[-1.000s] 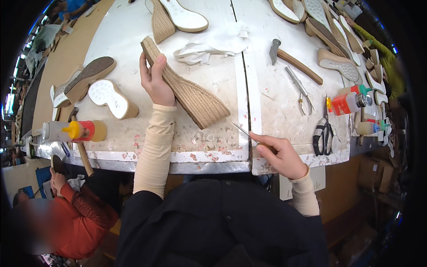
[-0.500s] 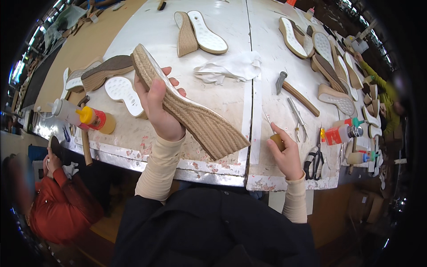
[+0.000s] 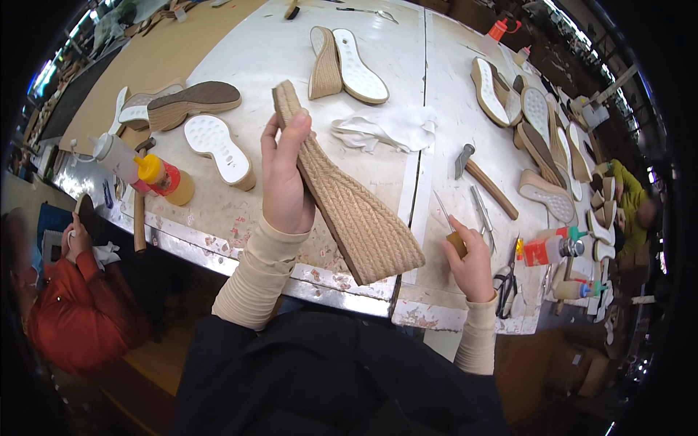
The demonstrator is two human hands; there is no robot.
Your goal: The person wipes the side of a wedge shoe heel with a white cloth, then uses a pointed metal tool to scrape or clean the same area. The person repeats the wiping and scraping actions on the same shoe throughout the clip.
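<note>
My left hand [image 3: 286,174] is closed around a wedge shoe sole [image 3: 356,211] covered in braided tan rope, with a dark brown bottom edge. The sole is raised over the near part of the table, its thin toe end pointing up and its thick heel end low and to the right. Just right of that heel, my right hand [image 3: 470,261] grips an awl [image 3: 456,244] by its short yellowish-brown handle. The awl's thin metal shank points away and slightly left, apart from the sole. Behind the sole lies a crumpled white cloth [image 3: 385,131].
A hammer [image 3: 488,182], pliers [image 3: 482,211] and black-handled scissors [image 3: 505,287] lie to the right. Glue bottles stand at both sides, including a yellow one [image 3: 174,182]. Several wedge soles [image 3: 361,65] rest farther off. A person in a red sleeve [image 3: 87,312] sits at the left.
The wedge sole has turned in my left hand, its toe end now steeper and its rope side facing me more. My right hand still grips the awl. The whole view has shifted slightly.
</note>
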